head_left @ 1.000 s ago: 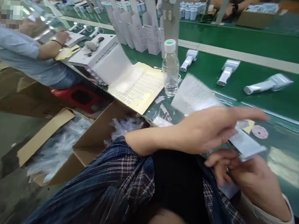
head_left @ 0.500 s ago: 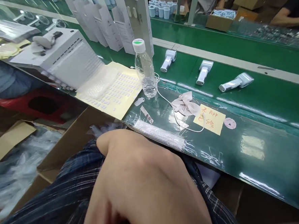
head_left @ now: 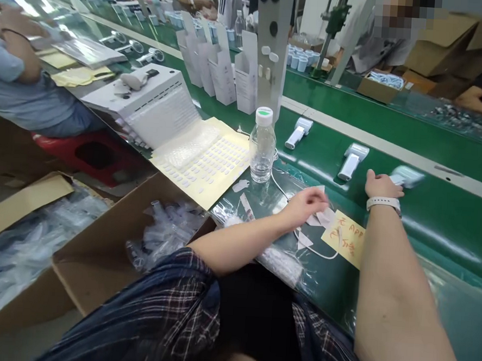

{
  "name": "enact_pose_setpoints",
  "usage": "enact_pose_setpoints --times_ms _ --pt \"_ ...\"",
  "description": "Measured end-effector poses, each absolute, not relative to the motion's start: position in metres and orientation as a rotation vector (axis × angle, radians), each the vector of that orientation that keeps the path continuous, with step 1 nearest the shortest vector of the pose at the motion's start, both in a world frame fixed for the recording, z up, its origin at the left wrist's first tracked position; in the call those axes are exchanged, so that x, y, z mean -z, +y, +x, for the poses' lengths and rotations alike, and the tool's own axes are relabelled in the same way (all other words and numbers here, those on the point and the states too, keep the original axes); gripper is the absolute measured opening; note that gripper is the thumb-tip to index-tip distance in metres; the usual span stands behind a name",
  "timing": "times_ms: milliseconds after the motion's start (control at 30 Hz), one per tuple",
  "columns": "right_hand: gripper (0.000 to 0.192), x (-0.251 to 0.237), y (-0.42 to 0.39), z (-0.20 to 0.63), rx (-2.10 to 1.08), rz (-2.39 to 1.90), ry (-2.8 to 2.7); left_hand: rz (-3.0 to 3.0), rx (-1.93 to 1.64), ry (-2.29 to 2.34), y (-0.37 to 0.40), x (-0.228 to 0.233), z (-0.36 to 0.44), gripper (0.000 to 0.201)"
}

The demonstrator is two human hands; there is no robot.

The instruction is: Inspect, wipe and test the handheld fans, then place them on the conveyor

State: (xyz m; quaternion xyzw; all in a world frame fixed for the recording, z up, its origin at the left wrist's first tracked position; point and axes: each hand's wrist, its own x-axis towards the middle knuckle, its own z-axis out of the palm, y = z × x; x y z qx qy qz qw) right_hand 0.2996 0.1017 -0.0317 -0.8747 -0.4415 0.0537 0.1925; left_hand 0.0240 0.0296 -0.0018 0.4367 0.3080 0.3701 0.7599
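Note:
My right hand (head_left: pixel 381 185), with a white band on its wrist, closes around the handle end of a white handheld device (head_left: pixel 408 176) at the right of the green belt. That device is blurred, and part of its handle is hidden by my fingers. My left hand (head_left: pixel 308 202) hovers over a crumpled pale cloth (head_left: pixel 323 217), its fingers loosely bent and apart, with nothing visible in them. Beside the cloth lie a yellow note (head_left: pixel 346 238) with red writing and a thin white cable (head_left: pixel 322 256). Two similar devices, one nearer (head_left: pixel 353 162) and one farther left (head_left: pixel 298 133), rest on the belt.
A water bottle (head_left: pixel 262 149) stands left of my left hand, by a yellow sticker sheet (head_left: pixel 211 195). Bubble wrap (head_left: pixel 280 264) lies along the bench edge. Cardboard boxes (head_left: pixel 93 258) with clear plastic pieces sit below left. A metal post (head_left: pixel 270 68) rises behind. Co-workers sit around the line.
The view has tilted up and shifted left. My hand, earlier low over my lap, is gone from there; both arms now reach over the bench, and my right hand has taken hold of the rightmost device.

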Motion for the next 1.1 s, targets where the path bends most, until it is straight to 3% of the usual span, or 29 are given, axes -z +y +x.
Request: enact_pose_setpoints --times_ms 100,200,367,500,633,800,933,1000,1100 --pt "0.057 0.041 0.133 0.260 -0.151 -2.590 -1.096 0.808 -0.847 0.755 0.054 0.032 0.044 0.017" --pt "0.065 0.036 0.143 0.236 -0.155 -2.594 -1.187 0.757 -0.799 0.739 0.062 0.043 0.045 0.014" --pt "0.039 -0.003 0.103 0.230 -0.305 -2.402 -1.520 0.610 -0.783 0.709 0.064 0.042 0.046 0.002" --pt "0.045 -0.004 0.024 0.202 -0.221 -2.129 -1.787 0.405 -0.926 0.552 0.062 0.040 0.044 0.029" --pt "0.062 0.011 -0.053 0.167 -0.046 -1.777 -1.944 0.279 -0.754 0.442 0.058 0.039 0.033 0.058" --pt "0.061 0.017 -0.094 0.184 -0.527 -1.579 -1.539 0.354 -0.489 0.349 0.050 0.036 0.025 0.079" --pt "0.049 0.034 -0.090 0.211 -0.542 -1.957 -1.181 0.338 -0.485 0.289 0.046 0.033 0.024 0.081" --pt "0.033 0.047 -0.083 0.212 -0.456 -2.128 -1.184 0.313 -0.561 0.299 0.043 0.033 0.022 0.076" --pt "0.031 0.056 -0.073 0.203 -0.441 -2.153 -1.256 0.312 -0.696 0.313 0.033 0.031 0.016 0.069"
